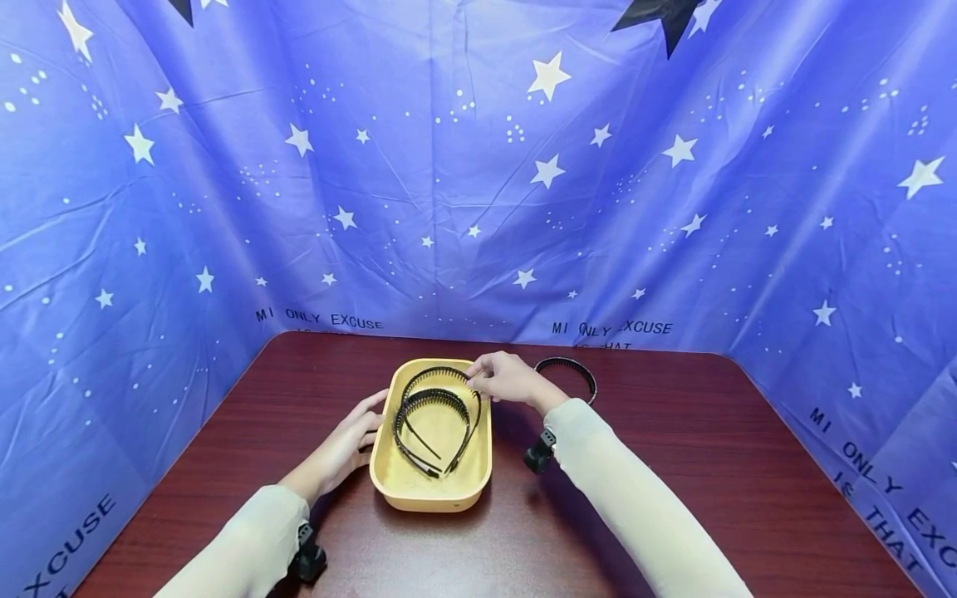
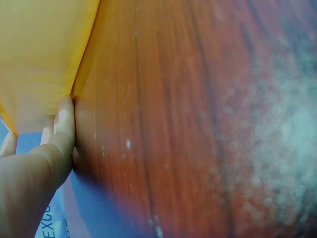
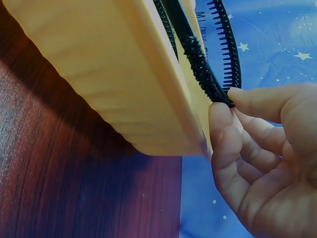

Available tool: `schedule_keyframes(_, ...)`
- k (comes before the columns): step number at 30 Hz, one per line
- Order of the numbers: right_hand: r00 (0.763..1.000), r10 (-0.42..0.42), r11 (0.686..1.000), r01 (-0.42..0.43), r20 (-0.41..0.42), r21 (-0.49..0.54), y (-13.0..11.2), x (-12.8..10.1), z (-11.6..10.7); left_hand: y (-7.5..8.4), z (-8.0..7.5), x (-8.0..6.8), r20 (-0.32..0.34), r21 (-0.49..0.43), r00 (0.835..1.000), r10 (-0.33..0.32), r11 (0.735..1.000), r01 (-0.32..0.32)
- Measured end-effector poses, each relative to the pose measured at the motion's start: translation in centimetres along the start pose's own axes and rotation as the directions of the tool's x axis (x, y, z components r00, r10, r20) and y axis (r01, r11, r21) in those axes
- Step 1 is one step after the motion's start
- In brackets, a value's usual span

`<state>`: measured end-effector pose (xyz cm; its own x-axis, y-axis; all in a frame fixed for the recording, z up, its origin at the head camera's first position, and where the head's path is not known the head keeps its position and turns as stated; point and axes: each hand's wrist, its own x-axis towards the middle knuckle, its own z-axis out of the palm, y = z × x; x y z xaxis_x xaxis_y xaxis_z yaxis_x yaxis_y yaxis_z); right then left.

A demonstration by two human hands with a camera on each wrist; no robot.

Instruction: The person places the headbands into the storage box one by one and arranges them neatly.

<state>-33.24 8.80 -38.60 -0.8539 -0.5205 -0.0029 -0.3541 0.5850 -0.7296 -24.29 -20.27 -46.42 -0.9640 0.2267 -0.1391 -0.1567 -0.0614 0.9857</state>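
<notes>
Right hand (image 1: 507,379) pinches the top arc of a black toothed plastic headband (image 1: 441,384) between thumb and forefinger, over the far end of the yellow oval plastic tray (image 1: 429,494). A second black headband (image 1: 429,428) lies in the tray. Left hand (image 1: 351,440) rests flat, fingers straight, against the tray's left wall. A third black toothed headband (image 1: 571,371) lies on the dark red wooden table (image 1: 710,465), just right of the tray.

- yellow tray (image 1: 404,490): oblong, rounded corners, shallow, sits flat mid-table, long axis running away from the person
- top headband (image 1: 441,375): black, toothed, arch toward the tray's far end, legs pointing back; right side of arch pinched
- second headband (image 1: 429,404): black, toothed, lying in the tray just nearer, same orientation, overlapping the first
</notes>
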Motion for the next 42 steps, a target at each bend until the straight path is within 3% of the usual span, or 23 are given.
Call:
schedule_keyframes(12,1.000,0.008,0.998,-0.008,-0.006,-0.062,-0.4,0.7,0.5,0.1,0.0,0.0,-0.007,0.010,1.000,-0.002,1.000,0.002)
schedule_keyframes(24,0.999,-0.044,0.983,0.042,-0.011,-0.181,-0.8,1.6,1.8,0.3,-0.1,-0.1,-0.007,0.014,1.000,-0.002,1.000,0.002)
schedule_keyframes(35,1.000,0.001,0.988,0.002,0.023,-0.153,-0.8,1.5,2.1,0.2,0.1,-0.2,-0.008,0.014,1.000,-0.004,1.000,0.004)
schedule_keyframes(42,1.000,-0.026,0.967,0.027,0.010,-0.252,-0.5,1.6,2.4,0.1,0.1,-0.1,-0.003,0.006,1.000,-0.003,1.000,0.003)
